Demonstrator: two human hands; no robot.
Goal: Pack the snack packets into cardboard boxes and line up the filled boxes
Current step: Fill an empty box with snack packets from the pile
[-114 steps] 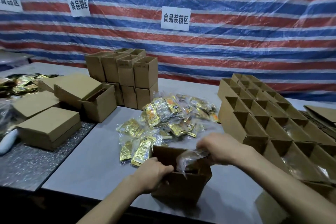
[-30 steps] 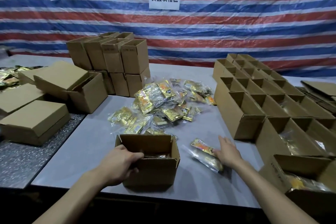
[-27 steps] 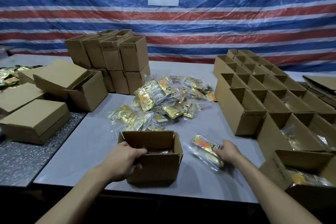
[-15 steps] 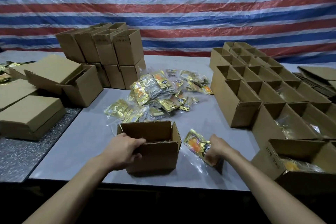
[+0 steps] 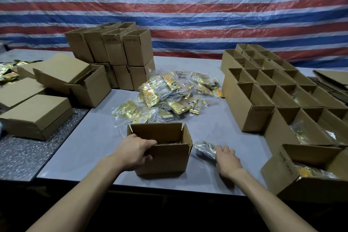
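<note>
An open cardboard box stands near the table's front edge. My left hand grips its near-left rim, fingers curled over the wall. Just right of the box, my right hand holds a clear-wrapped snack packet low over the table beside the box wall. A heap of gold snack packets lies behind the box. Rows of open boxes stand at the right, some with packets inside.
A stack of empty upright boxes stands at the back left. Closed flat boxes lie on the dark table at left. A filled open box sits at the front right. Flattened cardboard lies far right.
My right hand picked the loose packet off the table and has drawn it toward the box's right side. The left hand has kept its hold on the box rim.
</note>
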